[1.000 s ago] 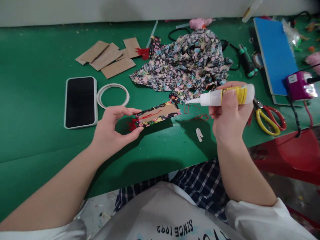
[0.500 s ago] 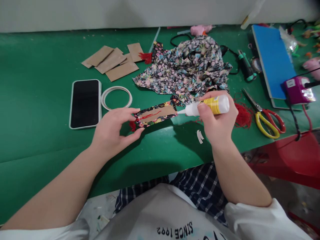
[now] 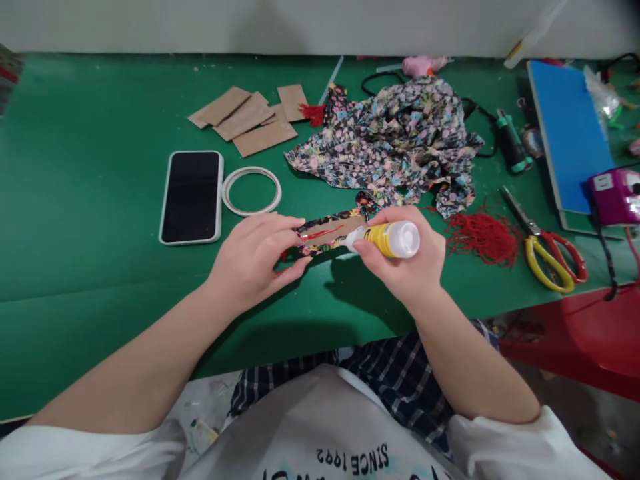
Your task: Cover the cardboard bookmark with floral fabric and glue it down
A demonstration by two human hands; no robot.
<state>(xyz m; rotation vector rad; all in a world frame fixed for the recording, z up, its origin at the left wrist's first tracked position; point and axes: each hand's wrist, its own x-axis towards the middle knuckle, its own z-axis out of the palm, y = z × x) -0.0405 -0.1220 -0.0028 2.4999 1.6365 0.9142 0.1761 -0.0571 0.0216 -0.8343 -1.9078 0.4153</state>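
My left hand pinches the left end of a narrow cardboard strip edged in floral fabric, with a red thread lying along it, just above the green table. My right hand is wrapped round a white and yellow glue bottle, its nozzle pointing left and down onto the strip's brown middle. Both hands meet over the table's centre front.
A black phone and a white ring lie to the left. Cardboard pieces and crumpled floral fabric lie behind. Red thread, scissors with yellow and red handles, a blue board and a purple device sit on the right.
My right hand has brought the glue bottle down and to the left until its nozzle is over the strip. My left hand has kept its hold on the strip.
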